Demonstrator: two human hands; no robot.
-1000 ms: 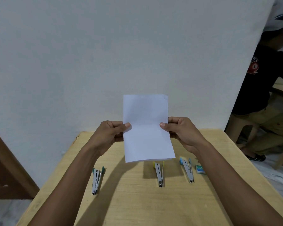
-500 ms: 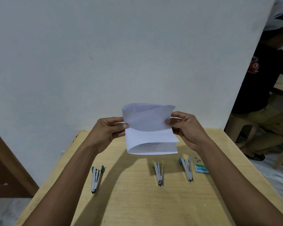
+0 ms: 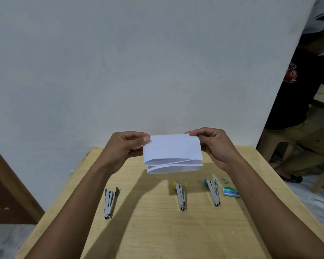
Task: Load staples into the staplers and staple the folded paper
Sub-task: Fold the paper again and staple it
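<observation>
Well, from my remote seat the wooden table (image 3: 157, 230) fills the lower half of the frame and runs up to a pale wall. Held in the air over its far middle, at frame centre, is the folded paper (image 3: 172, 150), doubled over with its loose layers gaping along the lower edge. I judge it light and limp. It will sag and fan open unless the layers are pressed flat, so I would hold it at the top corners or right beside the edge to be stapled. The left hand (image 3: 120, 146) pinches the upper left corner, thumb on the near face. The right hand (image 3: 217, 146) pinches the upper right corner, so both are clamped on the sheet. Below, lying flat and well apart from the paper, are a green-tipped stapler (image 3: 109, 202) at lower left, a yellow-tipped stapler (image 3: 181, 196) at centre and a blue-tipped stapler (image 3: 212, 191) to its right. Just beside that last one sits a small green staple box (image 3: 231, 191), with dark specks (image 3: 225, 181) near it that are too small for me to identify.
</observation>
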